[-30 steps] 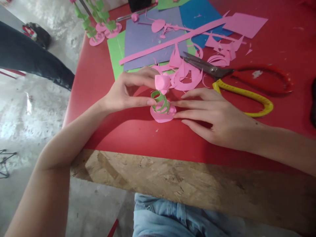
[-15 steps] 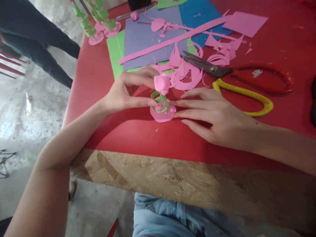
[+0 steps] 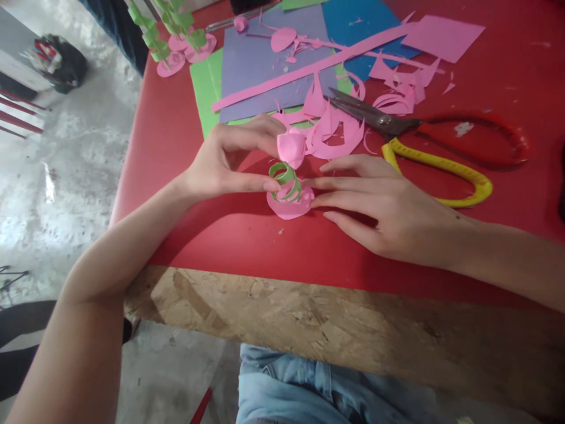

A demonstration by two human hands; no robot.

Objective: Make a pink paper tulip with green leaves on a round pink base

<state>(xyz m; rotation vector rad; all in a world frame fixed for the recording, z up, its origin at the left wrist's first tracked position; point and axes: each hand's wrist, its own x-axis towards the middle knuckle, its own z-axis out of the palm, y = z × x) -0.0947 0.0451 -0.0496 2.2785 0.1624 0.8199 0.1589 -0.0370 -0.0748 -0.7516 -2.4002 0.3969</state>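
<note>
Fingers of the left hand (image 3: pixel 220 162) curl around a small paper flower (image 3: pixel 289 176), a pink rolled bud on a green spiral stem, thumb on the stem and forefinger behind the bud. Its round pink paper base (image 3: pixel 286 205) sits on the red tabletop (image 3: pixel 185 147), near the front edge. Right hand (image 3: pixel 388 206) lies flat and spread, fingertips pressing the base's right rim. Red-and-yellow-handled scissors (image 3: pixel 424 138) lie just beyond, among pink paper scraps (image 3: pixel 335 132).
</note>
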